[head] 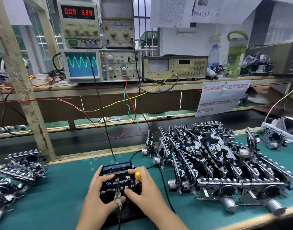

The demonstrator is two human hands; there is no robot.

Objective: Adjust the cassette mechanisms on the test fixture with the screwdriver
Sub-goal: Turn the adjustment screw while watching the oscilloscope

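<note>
At the near edge of the green bench [62, 201], both hands sit clamped on the black test fixture [120, 196], which carries a cassette mechanism [119, 177]. The left hand [99, 193] grips the fixture's left side, thumb laid over the top. The right hand [145, 190] holds its right side with the yellow-handled screwdriver [138, 176] tucked in its curled fingers, thumb pressing near a metal clip [118, 197] on the front. A black cable [164, 185] runs out past the right hand. Just right of it, a dense heap of mechanisms [217, 160] fills the bench's right half to the near right corner; a smaller pile [17, 171] crowds the left edge. Coloured wires [109, 105] hang down over the bench's far edge. Beyond, on the shelf [109, 87], stand an oscilloscope [101, 65] showing a green wave, a power supply [79, 22] with red digits, and a water bottle [213, 57].
</note>
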